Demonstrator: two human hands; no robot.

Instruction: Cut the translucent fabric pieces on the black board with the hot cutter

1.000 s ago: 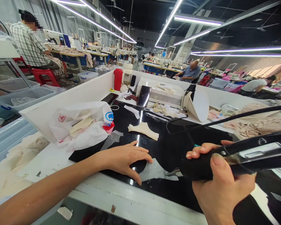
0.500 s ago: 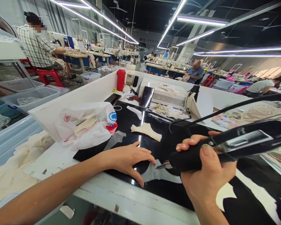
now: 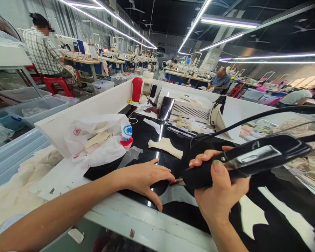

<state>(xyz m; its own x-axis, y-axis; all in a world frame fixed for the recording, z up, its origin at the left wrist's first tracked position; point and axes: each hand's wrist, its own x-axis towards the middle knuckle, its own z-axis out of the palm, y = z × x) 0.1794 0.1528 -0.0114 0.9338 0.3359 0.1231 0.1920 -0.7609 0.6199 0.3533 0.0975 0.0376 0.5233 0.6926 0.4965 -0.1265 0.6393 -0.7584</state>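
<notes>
A white plastic bag (image 3: pixel 99 140) bears a red emblem and a blue round mark; no lettering is readable. The left hand (image 3: pixel 144 176) lies flat, fingers spread, on a dark fabric piece (image 3: pixel 159 188) at the table (image 3: pixel 136 218)'s near edge. The right hand (image 3: pixel 220 196) clasps a black corded tool (image 3: pixel 241 162), tip just beside the left fingertips (image 3: pixel 170 178).

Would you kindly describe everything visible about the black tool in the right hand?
The black tool is long and glossy, plastic-looking, with a silvery plate on top and a small metal tip. Held nearly level by the right hand, it points left toward the left hand; a black cord loops behind it.
</notes>
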